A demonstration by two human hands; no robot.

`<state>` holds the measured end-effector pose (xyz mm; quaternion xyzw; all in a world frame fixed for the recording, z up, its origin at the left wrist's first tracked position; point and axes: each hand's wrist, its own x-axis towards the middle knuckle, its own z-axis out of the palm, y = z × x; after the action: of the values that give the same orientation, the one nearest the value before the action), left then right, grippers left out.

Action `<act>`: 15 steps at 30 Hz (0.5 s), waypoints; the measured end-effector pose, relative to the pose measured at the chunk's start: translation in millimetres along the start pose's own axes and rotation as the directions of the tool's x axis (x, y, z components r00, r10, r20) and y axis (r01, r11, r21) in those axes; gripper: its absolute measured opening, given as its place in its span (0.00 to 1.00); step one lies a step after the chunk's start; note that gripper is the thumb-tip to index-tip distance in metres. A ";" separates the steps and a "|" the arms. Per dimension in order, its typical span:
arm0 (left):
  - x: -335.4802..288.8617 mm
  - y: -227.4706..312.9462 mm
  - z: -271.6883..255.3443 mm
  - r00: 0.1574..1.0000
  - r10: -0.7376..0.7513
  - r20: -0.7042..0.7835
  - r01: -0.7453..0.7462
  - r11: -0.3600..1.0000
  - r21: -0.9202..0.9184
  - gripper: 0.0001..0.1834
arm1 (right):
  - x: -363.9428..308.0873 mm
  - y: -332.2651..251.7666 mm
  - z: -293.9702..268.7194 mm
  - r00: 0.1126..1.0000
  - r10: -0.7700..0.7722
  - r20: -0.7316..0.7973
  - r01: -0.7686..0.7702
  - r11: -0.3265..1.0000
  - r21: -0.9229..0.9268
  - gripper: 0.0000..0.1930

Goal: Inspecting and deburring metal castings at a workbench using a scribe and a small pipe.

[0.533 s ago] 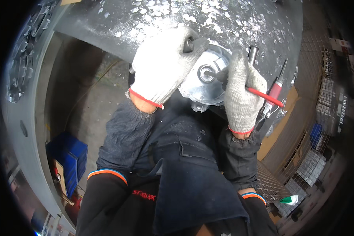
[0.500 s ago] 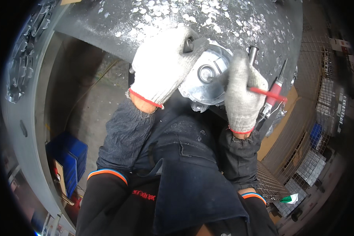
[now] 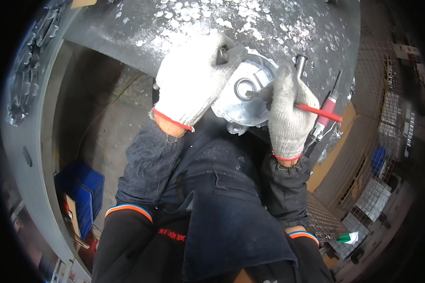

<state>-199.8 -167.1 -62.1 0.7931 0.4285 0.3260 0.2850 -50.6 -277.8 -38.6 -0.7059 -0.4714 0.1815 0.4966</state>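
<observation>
Dark grey desk [image 3: 113, 42]: filled the top of the view; near edge ran close to the body, so the work sat within short reach.
Wire-mesh racks [image 3: 378, 80]: stood past the desk on the right, well apart from the work; blocked nothing.
Blue crate [image 3: 85, 188]: lower left, down on the floor [image 3: 111, 129]; out of the way too.
Left hand [image 3: 193, 78]: gloved, fingers curled onto the upper left rim of the round metal housing [image 3: 233, 104], probably to stop it turning. Dark round end showed in the curl; couldn't tell what.
Right hand [image 3: 290, 113]: gloved, fingers wrapped round the red-handled tool [image 3: 311, 110], hiding most of its shaft.
Housing position: between both hands at the desk's near edge, ringed face up, presumably for access. Underside hidden; couldn't tell what bore it.
Red-bodied tool [image 3: 330, 104]: lay just right of the right hand, thin bit pointing away. Tightest spot: the red handle crossed in front of it.
Red handle: stuck out rightward, dark tip at the centre ring [image 3: 245, 88]; slant likely kept the knuckles off the face.
Dark cylinder [image 3: 301, 63]: just beyond the right hand, crowding that side.
Bright chips [image 3: 226, 21]: littered the far desk, main clutter there.
</observation>
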 end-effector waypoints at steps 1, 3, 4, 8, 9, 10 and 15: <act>0.3 -1.4 0.6 1.000 0.000 -0.001 0.000 1.000 0.001 0.13 | -2.0 -0.9 1.9 0.998 0.036 -0.047 -0.036 0.999 0.013 0.25; -0.4 -4.8 3.2 0.995 0.085 -0.049 -0.081 0.994 0.077 0.13 | -2.7 -1.1 2.3 0.993 0.075 -0.093 -0.073 0.997 0.026 0.25; -1.2 -5.1 3.3 0.995 0.083 -0.047 -0.080 0.994 0.076 0.13 | -0.9 -0.4 1.2 0.997 0.045 -0.061 -0.045 0.999 -0.009 0.24; 2.3 -3.3 2.0 0.998 0.051 -0.048 -0.051 0.999 -0.011 0.14 | -0.6 1.6 2.1 0.998 -0.014 -0.064 0.008 0.996 -0.092 0.23; 0.9 -3.2 1.4 0.999 0.040 -0.023 -0.040 0.999 0.016 0.14 | -3.0 -2.5 4.5 0.992 0.075 -0.106 -0.072 0.997 0.037 0.23; 0.6 -3.5 1.9 0.999 0.039 -0.023 -0.038 0.999 0.018 0.14 | -3.8 -2.3 3.7 0.990 0.088 -0.107 -0.088 0.996 0.007 0.24; -1.6 -4.4 0.6 0.999 0.025 -0.033 -0.024 0.999 0.043 0.13 | -5.8 -14.1 -0.6 0.963 0.253 -0.096 -0.243 0.965 0.100 0.23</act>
<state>-202.2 -166.5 -66.1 0.7986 0.4304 0.3335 0.2567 -59.8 -282.2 -27.3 -0.7457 -0.3434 0.2243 0.5250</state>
